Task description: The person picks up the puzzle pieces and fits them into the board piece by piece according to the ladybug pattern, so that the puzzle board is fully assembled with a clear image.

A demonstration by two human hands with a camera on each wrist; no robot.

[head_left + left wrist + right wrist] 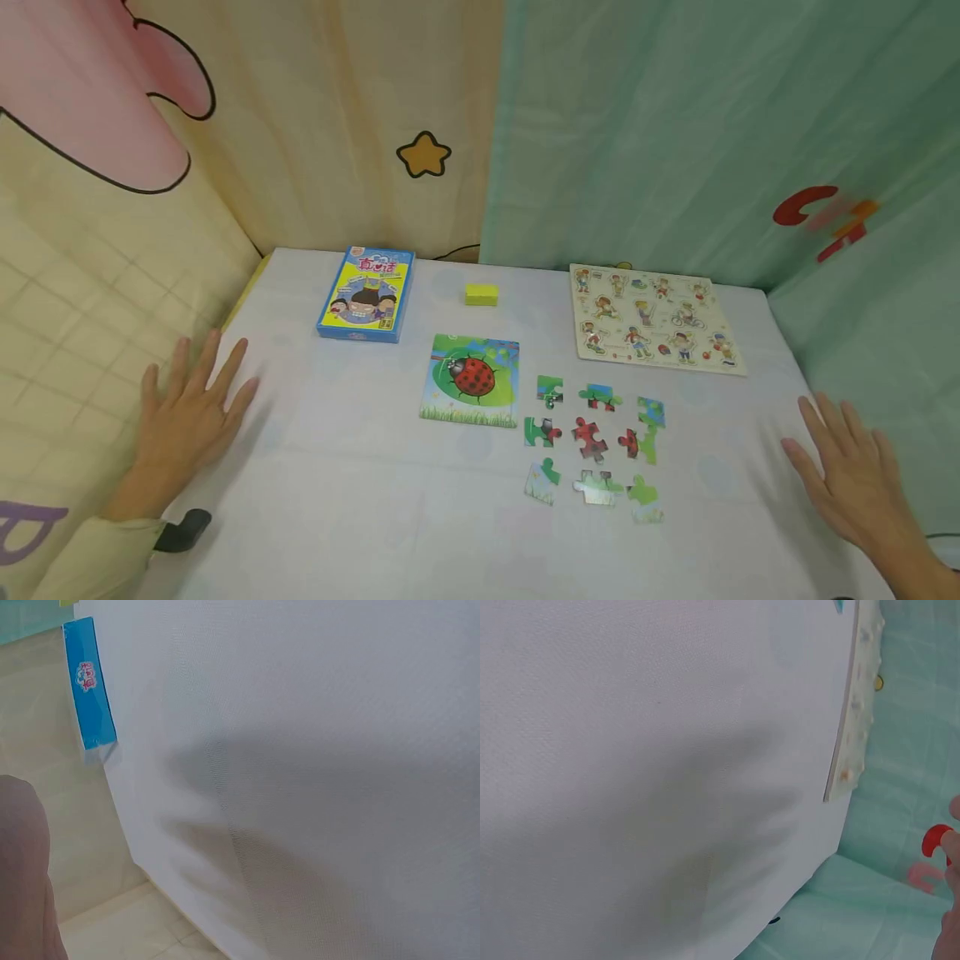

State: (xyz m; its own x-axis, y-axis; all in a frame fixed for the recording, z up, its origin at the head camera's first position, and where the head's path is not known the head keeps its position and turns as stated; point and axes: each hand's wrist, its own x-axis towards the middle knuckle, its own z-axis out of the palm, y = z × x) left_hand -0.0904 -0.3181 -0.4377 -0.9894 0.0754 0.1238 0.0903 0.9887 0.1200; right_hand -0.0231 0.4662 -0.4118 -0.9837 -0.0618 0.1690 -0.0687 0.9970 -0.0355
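My left hand is spread with straight fingers over the table's left edge, holding nothing. On the opposite side my right hand has its fingers extended and is likewise bare. Between them lies a square ladybug picture board. Several loose jigsaw pieces, among them a red ladybug piece, are spaced out in rough rows to its right. Each wrist view catches only part of a hand at its border, the left hand and the right hand, with hand shadows on the white cloth.
A blue and yellow card box stands at the back left of the table. Near the back middle is a small yellow block. A board with sports figures lies at the back right. Curtains enclose the table.
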